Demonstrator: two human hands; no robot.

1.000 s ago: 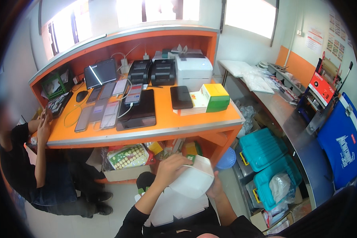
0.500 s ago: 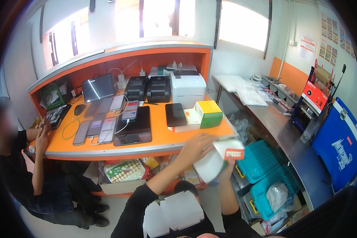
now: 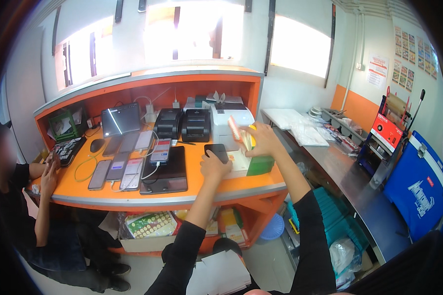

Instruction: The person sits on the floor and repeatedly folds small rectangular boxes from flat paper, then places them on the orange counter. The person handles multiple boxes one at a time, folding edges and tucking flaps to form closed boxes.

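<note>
My right hand (image 3: 262, 141) is raised above the right end of the orange desk, closed round a folded card carton (image 3: 237, 132) with an orange and white strip. Below it lies a stack of green and white cartons (image 3: 261, 167), partly hidden by the hand. At the stack's left, my left hand (image 3: 215, 167) has its fingers round the near end of a black phone (image 3: 217, 151). A pile of white flat card sheets (image 3: 219, 275) rests on my lap.
Several phones on cables (image 3: 131, 173) and a black tablet (image 3: 170, 172) cover the desk's middle. Behind are two black printers (image 3: 196, 125), a white printer (image 3: 221, 118) and a laptop (image 3: 120, 119). A person (image 3: 22, 196) sits at left. A metal counter (image 3: 330, 162) stands right.
Both hands have moved from the space in front of the desk up over its right end. The left has let go of the carton and reached the phone; the right still holds the carton.
</note>
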